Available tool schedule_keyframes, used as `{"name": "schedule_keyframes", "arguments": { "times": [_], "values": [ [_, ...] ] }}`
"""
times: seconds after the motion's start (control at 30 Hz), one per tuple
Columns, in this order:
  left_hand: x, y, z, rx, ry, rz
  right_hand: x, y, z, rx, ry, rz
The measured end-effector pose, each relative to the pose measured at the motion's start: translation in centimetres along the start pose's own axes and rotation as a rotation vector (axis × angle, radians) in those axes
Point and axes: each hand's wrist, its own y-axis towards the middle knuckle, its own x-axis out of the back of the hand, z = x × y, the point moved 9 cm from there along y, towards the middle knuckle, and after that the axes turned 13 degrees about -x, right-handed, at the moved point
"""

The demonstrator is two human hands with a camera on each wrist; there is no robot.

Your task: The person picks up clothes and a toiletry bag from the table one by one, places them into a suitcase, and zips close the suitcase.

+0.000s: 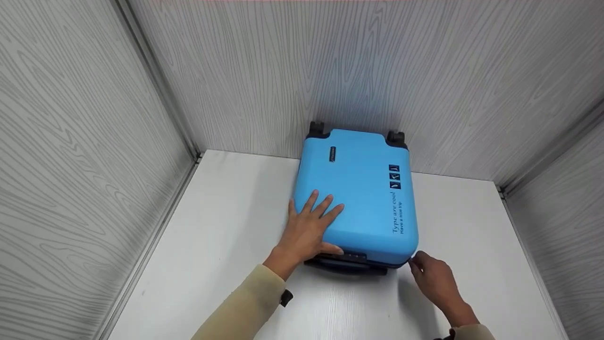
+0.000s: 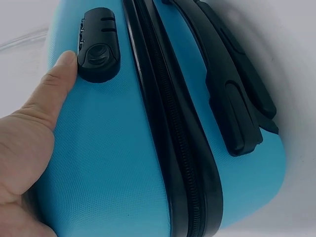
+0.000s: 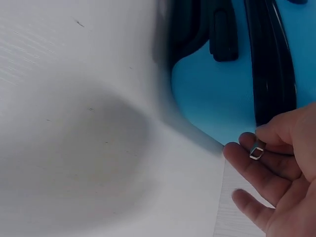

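Note:
A light-blue suitcase [image 1: 358, 189] lies flat on the white surface, its wheels toward the back wall. My left hand [image 1: 304, 231] rests on its lid with fingers spread, the thumb over the front edge and touching the black combination lock [image 2: 98, 49]. At the suitcase's front right corner my right hand [image 1: 435, 278] pinches a small metal zipper pull [image 3: 256, 150] between thumb and finger. Black trim edges the zipper [image 2: 173, 103] along the side. A black carry handle [image 2: 229, 108] sits on the front side, below the lock.
Grey wood-grain panels [image 1: 264, 75] stand behind and on both sides. Two black wheels [image 1: 395, 138] at the suitcase's far end are close to the back panel. The white tabletop [image 1: 222, 226] extends to the left and right of the suitcase.

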Motion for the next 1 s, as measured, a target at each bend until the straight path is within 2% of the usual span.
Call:
{"name": "schedule_keyframes", "arguments": {
  "times": [0.2,0.5,0.6,0.77,1.0],
  "values": [
    [-0.1,0.0,0.1,0.006,-0.011,0.004,-0.1,-0.5,0.3,0.054,0.016,-0.028],
    [-0.2,0.1,0.0,0.011,-0.022,0.013,-1.1,-1.5,0.4,0.026,-0.009,0.058],
    [-0.2,0.1,0.0,0.01,-0.021,0.015,-1.4,-2.1,0.7,0.057,-0.013,0.027],
    [-0.2,0.0,0.1,0.01,-0.016,0.016,-1.6,-3.2,1.8,0.149,-0.051,-0.081],
    [-0.2,0.0,0.1,0.007,-0.028,0.006,-2.2,-4.4,4.2,0.302,-0.078,-0.138]
  ]
}}
